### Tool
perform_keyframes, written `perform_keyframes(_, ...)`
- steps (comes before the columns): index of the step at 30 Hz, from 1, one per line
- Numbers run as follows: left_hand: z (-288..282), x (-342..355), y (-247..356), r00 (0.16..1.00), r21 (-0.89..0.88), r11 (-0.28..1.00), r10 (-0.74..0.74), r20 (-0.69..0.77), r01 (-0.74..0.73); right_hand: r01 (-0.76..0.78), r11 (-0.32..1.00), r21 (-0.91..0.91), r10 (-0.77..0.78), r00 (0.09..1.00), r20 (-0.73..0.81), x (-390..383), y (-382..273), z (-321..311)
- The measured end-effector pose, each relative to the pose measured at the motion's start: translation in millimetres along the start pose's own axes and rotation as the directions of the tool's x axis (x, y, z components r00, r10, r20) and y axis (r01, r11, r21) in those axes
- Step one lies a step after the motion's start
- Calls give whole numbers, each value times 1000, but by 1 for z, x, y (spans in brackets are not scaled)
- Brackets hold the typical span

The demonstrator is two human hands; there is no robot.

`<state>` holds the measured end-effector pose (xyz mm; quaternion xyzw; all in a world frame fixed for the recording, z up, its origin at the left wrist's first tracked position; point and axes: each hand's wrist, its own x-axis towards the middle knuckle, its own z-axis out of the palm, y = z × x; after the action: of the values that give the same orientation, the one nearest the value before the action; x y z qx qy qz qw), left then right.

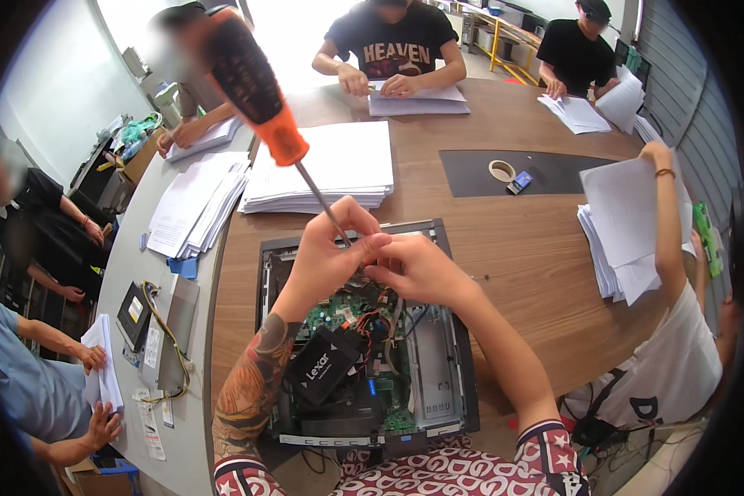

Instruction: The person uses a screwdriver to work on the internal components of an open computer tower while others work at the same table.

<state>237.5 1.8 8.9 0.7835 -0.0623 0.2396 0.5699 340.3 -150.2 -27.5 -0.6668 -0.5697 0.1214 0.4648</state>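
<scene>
A screwdriver (283, 136) with an orange and black handle tilts up and to the left, handle end high. The fingers of my left hand (332, 252) are closed round its thin metal shaft near the lower end. My right hand (426, 266) meets the left, its fingers pinched together at the tip region; whatever they hold is hidden. Both hands are above the far part of an opened desktop computer case (463, 364). Inside it show a green circuit board (398, 384), several coloured cables (378, 324) and a black solid-state drive (324, 364) lying tilted.
Paper stacks (322, 165) lie beyond the case. A tape roll (502, 171) and a small blue box (519, 183) rest on a dark panel. At left on the grey table sits a metal power supply (169, 331) with cables. Several people handle paper around the table.
</scene>
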Motion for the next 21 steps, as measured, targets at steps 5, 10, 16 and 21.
perform_keyframes(5, 14, -3, -1, 996, 19, 996, -88, -23, 88, 9, 999, -37, -7, 999, 51, 0, 3, 6)
perform_keyframes(10, 11, -4, -10, 982, -118, 976, -188, -33, 183, -1, 993, -119, 13, 995, 102, -1, -2, 8)
perform_keyframes(16, 5, -2, -1, 991, 52, 993, -111, 81, 107, -70, 991, -115, 79, 994, 71, -3, -5, 5)
perform_keyframes(21, 0, -3, 2, 996, 21, 1000, -8, 90, 6, -53, 989, -137, 54, 999, 5, -1, -7, 7)
